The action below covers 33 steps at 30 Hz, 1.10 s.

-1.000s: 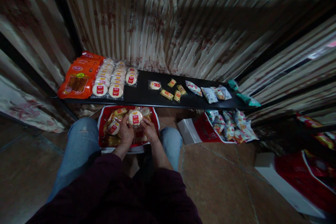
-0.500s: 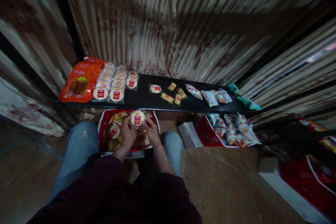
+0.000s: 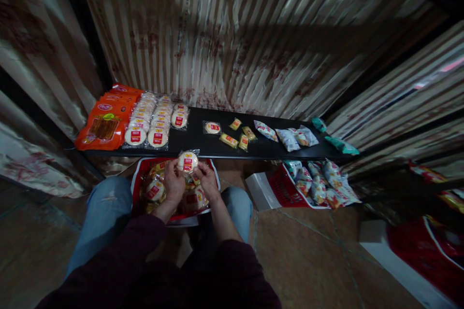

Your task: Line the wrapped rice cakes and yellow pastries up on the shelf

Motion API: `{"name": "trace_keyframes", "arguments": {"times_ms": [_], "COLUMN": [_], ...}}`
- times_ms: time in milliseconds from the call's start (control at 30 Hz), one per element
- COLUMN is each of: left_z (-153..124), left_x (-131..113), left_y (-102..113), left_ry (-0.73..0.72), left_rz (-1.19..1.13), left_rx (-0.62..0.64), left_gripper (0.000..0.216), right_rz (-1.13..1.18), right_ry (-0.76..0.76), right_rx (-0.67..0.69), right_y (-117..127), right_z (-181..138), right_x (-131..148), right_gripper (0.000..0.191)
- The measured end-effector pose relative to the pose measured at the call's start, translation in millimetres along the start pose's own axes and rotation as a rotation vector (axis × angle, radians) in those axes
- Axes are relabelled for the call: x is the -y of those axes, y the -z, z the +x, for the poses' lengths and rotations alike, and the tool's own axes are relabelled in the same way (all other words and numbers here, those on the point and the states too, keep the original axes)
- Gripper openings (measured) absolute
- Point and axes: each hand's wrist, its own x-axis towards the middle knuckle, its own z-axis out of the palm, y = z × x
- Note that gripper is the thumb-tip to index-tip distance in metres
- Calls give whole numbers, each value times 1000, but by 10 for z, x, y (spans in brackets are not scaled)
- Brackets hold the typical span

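Observation:
Between my left hand (image 3: 174, 181) and my right hand (image 3: 207, 178) is a round white cracker in a clear wrapper (image 3: 187, 162), its red and yellow label facing up. Fingers of both hands pinch its lower sides. It is held above a red basket with a white rim (image 3: 135, 179), where more wrapped crackers (image 3: 155, 191) and yellow packets lie. Just beyond, on the black shelf (image 3: 195, 141), overlapping rows of the same crackers (image 3: 158, 136) stand beside orange snack bags (image 3: 105, 120).
A single wrapped cracker (image 3: 212, 128), several small yellow packets (image 3: 243, 142) and white snack bags (image 3: 288, 139) lie along the shelf, with green packets (image 3: 340, 145) at its right end. Below stands another red basket (image 3: 286, 188) of snack bags. Striped curtain (image 3: 232, 43) hangs behind.
The view has shifted slightly, so the shelf sits a little lower. Both hands still hold the wrapped cracker, now nearer the shelf's front edge.

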Motion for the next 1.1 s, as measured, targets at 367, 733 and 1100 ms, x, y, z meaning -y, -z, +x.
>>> {"name": "trace_keyframes", "arguments": {"times_ms": [367,733,1100], "left_z": [176,323,503], "left_x": [-123,-184,-243], "left_y": [34,-15,-55], "left_ry": [-2,-29,-161], "left_rz": [27,-7,57], "left_rx": [-12,-53,-36], "left_gripper": [34,32,37], "right_rz": [-68,-139,-64], "right_ry": [23,60,32], "right_rx": [17,-3,-1], "right_y": [-61,-69,-128], "right_z": [167,368,645], "right_x": [97,212,240], "right_gripper": [29,26,30]}}
